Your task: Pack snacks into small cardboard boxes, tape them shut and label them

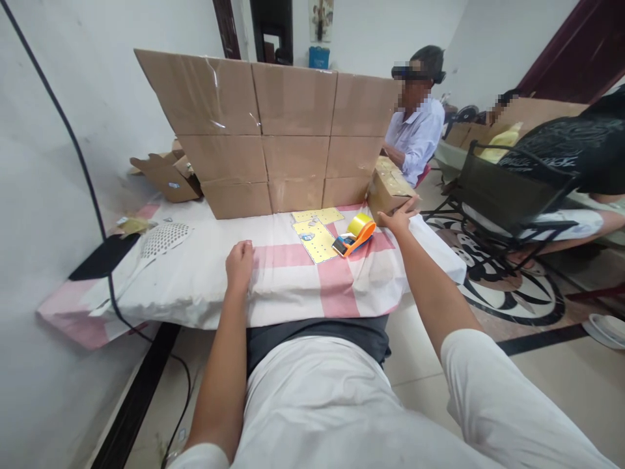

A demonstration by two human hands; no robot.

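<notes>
Small carton [388, 185] under the right hand [399, 216], and that's where the action is in the head view! It sits toward the bench's right edge, just beside the right end of the tall stack of boxes [295, 101]. The right hand is spread wide, thumb and fingers laid across the carton's near side; the left hand [239, 264] is curled loosely by the bench's near edge, nothing visible in it. Looks like a moment of steadying or positioning the carton, and the next move seems to call for a firmer hold, perhaps with both hands. Between the two hands, the orange tape dispenser [360, 233] lies untouched, tilted beside the yellow sheets [319, 241] on the checked cloth [288, 293]. And the carton itself? Plain brown cardboard, squared off, upright, with shiny clear tape across its top; its far side can't be made out.
</notes>
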